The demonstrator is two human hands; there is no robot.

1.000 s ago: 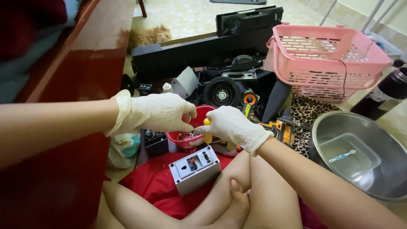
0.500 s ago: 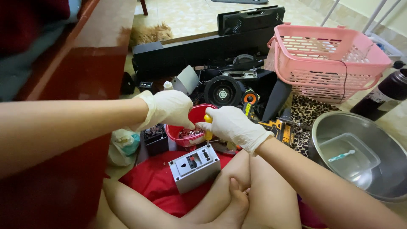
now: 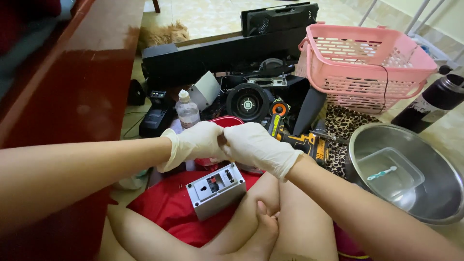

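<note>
You sit on the floor beside a dark red-brown wooden cabinet [image 3: 82, 92], legs folded over a red cloth [image 3: 164, 208], with a clutter of black audio-equipment housings [image 3: 227, 48] spread ahead of you. To your right a pink slatted plastic basket [image 3: 367, 63] leans on the pile, and a wide stainless-steel basin [image 3: 435, 193] holds a clear square plastic tub [image 3: 391, 171] with a small teal-handled tool lying in it. A dark cylindrical flask [image 3: 432, 101] lies beyond the basin, and a round black speaker driver [image 3: 248, 102] sits at the pile's centre.

Both your hands, in white latex gloves, meet over a small red plastic bowl [image 3: 227, 122]. Your left hand [image 3: 195, 141] is curled closed, its fingertips pressed against your right hand [image 3: 256, 145], which is also closed; whatever they pinch between them is hidden, so what it is cannot be told. A yellow-and-black power drill [image 3: 302, 141] lies just right of your right wrist, a small clear squeeze bottle [image 3: 186, 110] stands behind your left hand, and a grey metal box with a black socket plate [image 3: 216, 189] rests on the cloth below both hands.

Keep the pinch directly above the bowl so anything dropped lands inside it, and brace your wrists together for a steadier grip.
</note>
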